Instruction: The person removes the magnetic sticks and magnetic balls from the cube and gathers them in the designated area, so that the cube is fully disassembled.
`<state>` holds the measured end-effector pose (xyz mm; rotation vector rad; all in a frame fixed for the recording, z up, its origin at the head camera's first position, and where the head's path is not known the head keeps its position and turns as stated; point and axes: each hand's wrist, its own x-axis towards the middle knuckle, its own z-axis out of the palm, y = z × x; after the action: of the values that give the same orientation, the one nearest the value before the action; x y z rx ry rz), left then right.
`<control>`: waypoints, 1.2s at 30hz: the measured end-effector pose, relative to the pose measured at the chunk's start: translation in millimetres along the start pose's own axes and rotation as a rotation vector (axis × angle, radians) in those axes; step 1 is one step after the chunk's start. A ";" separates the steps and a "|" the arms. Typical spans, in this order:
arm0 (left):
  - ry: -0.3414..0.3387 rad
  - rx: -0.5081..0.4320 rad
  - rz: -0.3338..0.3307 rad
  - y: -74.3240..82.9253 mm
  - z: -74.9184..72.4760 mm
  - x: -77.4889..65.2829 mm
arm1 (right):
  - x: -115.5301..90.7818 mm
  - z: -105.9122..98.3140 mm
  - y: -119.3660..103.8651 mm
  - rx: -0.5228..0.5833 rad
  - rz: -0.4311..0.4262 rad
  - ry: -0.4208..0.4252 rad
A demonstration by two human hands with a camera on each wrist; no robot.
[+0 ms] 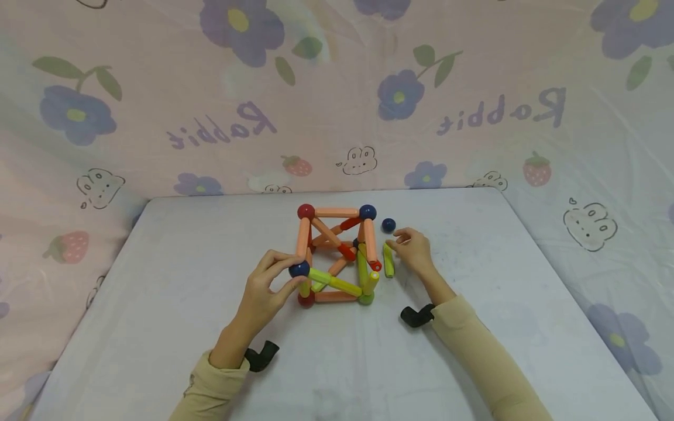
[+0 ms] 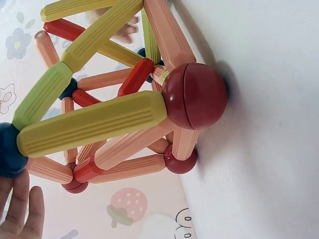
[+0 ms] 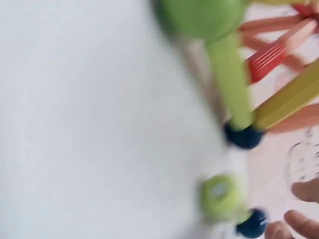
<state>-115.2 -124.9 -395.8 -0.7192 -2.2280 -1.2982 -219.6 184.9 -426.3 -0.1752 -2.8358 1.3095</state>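
A cube-like frame of magnetic rods and balls stands mid-table. My left hand (image 1: 265,286) pinches the dark blue ball (image 1: 299,268) at its near upper left corner between thumb and fingers. From that ball a light green rod (image 1: 319,276) and a yellow rod (image 1: 344,286) run in line to the right; another yellow rod (image 2: 94,124) drops to a red ball (image 2: 194,97). To the right of the frame, my right hand (image 1: 415,251) has its fingertips right at the far end of a loose green rod (image 1: 389,261), fingers spread apart.
Just beyond the right hand lies a loose dark blue ball (image 1: 388,225). A green ball (image 1: 366,297) forms the frame's near lower right corner. Black wrist devices (image 1: 418,316) sit under both forearms. A printed curtain (image 1: 326,105) hangs behind the white table (image 1: 184,234).
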 end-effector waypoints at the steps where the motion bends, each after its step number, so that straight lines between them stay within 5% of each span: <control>1: 0.006 0.002 0.012 -0.4 0.3 -0.1 | -2.1 -1.8 -3.4 0.051 -0.008 -0.001; 7: 0.022 0.000 0.051 -1.5 1.6 0.3 | -15.8 -10.2 -30.3 0.437 -0.025 -0.120; 10: 0.015 -0.002 0.037 -1.5 1.5 -0.3 | -22.8 -11.5 -43.6 0.533 -0.017 -0.178; 17: 0.022 -0.006 0.054 -0.6 1.3 0.6 | -33.0 -6.4 -63.9 0.566 0.036 -0.220; 36: 0.039 0.007 0.049 -3.2 1.9 -1.0 | -40.1 0.2 -74.8 0.629 0.013 -0.078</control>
<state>-116.7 -124.8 -399.3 -0.7356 -2.1693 -1.2698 -187.0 132.3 -368.2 -0.1295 -2.3196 2.1564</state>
